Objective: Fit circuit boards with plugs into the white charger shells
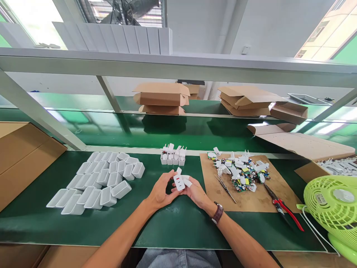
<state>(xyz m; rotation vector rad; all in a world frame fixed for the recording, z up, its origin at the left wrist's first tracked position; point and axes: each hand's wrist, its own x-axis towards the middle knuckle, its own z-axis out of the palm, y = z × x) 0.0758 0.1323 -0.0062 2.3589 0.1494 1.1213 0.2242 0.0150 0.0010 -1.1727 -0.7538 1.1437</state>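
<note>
Both my hands meet over the middle of the green table (167, 227) and hold one white charger (179, 182) with two ports facing me. My left hand (161, 190) cups it from the left with curled fingers. My right hand (195, 190), with white finger cots and a wristwatch, grips it from the right. A short row of assembled white chargers (173, 155) stands just beyond my hands.
Several empty white shells (100, 180) lie in rows at the left. A cardboard sheet (248, 201) at the right carries circuit boards and plug parts (241, 171), tweezers (225, 188) and red-handled cutters (283, 208). A green fan (333, 208) stands far right. Cardboard boxes (161, 97) sit behind.
</note>
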